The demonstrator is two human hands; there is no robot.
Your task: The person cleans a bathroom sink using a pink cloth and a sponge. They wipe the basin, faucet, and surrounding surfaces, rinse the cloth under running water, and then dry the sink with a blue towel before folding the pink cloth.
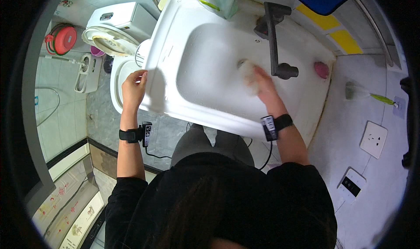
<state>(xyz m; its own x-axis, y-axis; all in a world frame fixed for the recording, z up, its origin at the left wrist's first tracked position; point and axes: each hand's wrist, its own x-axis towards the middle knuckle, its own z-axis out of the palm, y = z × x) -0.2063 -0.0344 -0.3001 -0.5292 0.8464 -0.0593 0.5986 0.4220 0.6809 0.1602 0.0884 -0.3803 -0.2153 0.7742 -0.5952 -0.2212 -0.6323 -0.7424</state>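
Observation:
Inside the white ceramic washbasin (pixel 210 75), my right hand (pixel 264 83) is closed on a pale, soft cloth or scrubber (pixel 248 76). Both are blurred by motion, so its exact kind is unclear. The drain (pixel 242 63) shows just beyond it. A dark angular faucet (pixel 273 42) reaches over the basin, close to my right hand. My left hand (pixel 134 86) is at the basin's left rim with fingers curled and thumb near the index finger. Whether it grips the rim cannot be told.
A toilet (pixel 123 71) stands left of the basin. A clear plastic bag (pixel 221 1) lies on the back ledge, and a pink soap-like piece (pixel 321 70) sits at the right. A brush with a green handle (pixel 380 98) hangs on the right wall near a socket (pixel 374 139).

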